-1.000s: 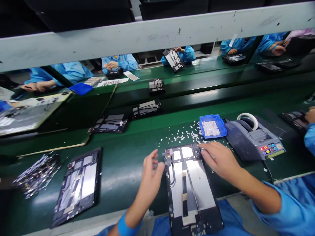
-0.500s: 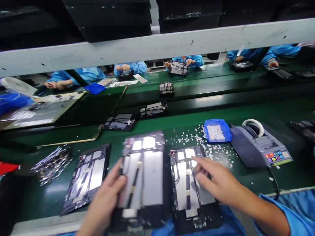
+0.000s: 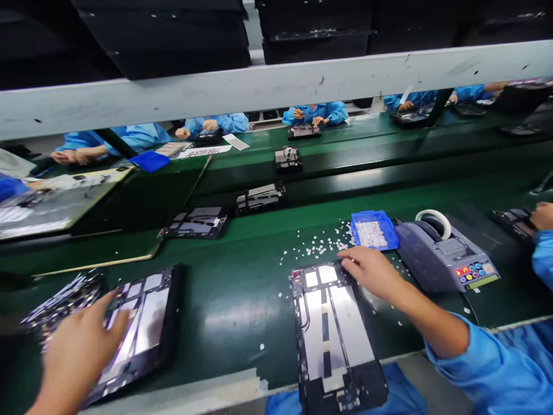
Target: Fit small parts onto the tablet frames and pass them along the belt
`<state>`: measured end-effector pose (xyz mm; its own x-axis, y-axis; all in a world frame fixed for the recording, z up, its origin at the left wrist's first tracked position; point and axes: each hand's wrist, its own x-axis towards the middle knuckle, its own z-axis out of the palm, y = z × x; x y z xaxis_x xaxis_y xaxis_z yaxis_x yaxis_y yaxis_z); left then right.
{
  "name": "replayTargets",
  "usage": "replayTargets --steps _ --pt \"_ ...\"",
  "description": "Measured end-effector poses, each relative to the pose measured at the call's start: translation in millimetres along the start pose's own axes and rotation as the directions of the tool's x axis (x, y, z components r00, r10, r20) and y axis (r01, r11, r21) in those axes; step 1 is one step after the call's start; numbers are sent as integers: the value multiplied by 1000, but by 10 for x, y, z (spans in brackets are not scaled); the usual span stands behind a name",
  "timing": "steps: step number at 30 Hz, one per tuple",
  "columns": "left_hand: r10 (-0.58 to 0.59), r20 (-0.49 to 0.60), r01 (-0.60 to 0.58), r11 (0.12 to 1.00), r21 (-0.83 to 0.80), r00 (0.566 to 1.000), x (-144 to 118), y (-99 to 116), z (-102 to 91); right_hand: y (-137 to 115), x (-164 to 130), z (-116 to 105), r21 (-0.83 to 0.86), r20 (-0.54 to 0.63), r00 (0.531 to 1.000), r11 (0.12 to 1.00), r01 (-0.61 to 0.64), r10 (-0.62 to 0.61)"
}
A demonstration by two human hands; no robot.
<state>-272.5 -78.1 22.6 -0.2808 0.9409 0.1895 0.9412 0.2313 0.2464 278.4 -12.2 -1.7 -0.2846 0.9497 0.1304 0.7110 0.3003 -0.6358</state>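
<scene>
Grip, left hand: blurred, fingers spread loosely over the near edge of the left tablet frame; could not tell whether clasped on it or only resting.
Grip, right hand: fingers drawn together at the top right corner of the centre tablet frame, fingertips touching the frame edge; whether a small piece was pinched between them, too small to tell.
Centre tablet frame: lay flat, back open, on the green surface, its near end overhanging the surface edge toward the person.
Left tablet frame: lay flat and slightly skewed, well apart from the centre one, just beside a heap of metal strips.
Supplies: blue tray of small white pieces just beyond the right hand; loose white pieces scattered between tray and frame; grey tape dispenser beside the tray.
Step in hand, as judged: fitting or pressing a small white piece at the centre frame's top corner while reaching for the left frame.
Next move, as judged: called for a firm fingertip press on the corner, then a sure hold on the left frame's edge, kept level and clear of the strips.
Others: sleeves and hands of co-workers at the far belt, and one sleeve at the right edge.
</scene>
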Motion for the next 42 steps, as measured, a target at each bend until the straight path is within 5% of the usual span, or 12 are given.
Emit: replayTargets --steps 2,4,6,8,10,18,21,25,28,33,37,42 --pt "166 -60 -167 986 -26 984 -95 618 138 -222 68 208 -4 108 992 998 66 -65" --pt "480 -42 -480 863 -157 876 -239 1302 369 -395 156 396 -16 178 979 995 103 -99" --pt "643 -24 -638 752 -166 765 -366 1900 638 -482 236 518 -35 200 974 993 113 -104" --pt "697 -5 -690 709 -142 717 -432 2301 873 -491 278 558 -45 189 978 994 101 -91" --pt "707 3 -698 699 -155 707 -442 2481 1030 -455 274 535 -34 167 983 996 82 -75" --pt "654 -234 -672 570 -474 720 -490 2395 1171 -463 255 544 303 209 975 953 15 -82" --pt "566 -242 -583 560 -589 788 -534 2450 1203 -509 292 648 477 340 939 869 -128 -48" --pt "422 -143 -397 607 -688 895 -616 2510 1195 -532 286 717 513 323 945 829 -223 54" --pt "287 36 -171 664 -728 957 -727 2524 1139 -539 250 721 509 265 961 834 -214 85" --pt "181 249 74 652 -755 951 -836 2595 1049 -567 144 730 397 164 986 917 -43 -25" --pt "184 210 29 682 -731 960 -820 2634 1014 -601 51 735 81 87 984 985 152 -158" --pt "318 30 -240 771 -590 948 -855 2608 956 -624 22 708 88 146 955 964 249 -260"
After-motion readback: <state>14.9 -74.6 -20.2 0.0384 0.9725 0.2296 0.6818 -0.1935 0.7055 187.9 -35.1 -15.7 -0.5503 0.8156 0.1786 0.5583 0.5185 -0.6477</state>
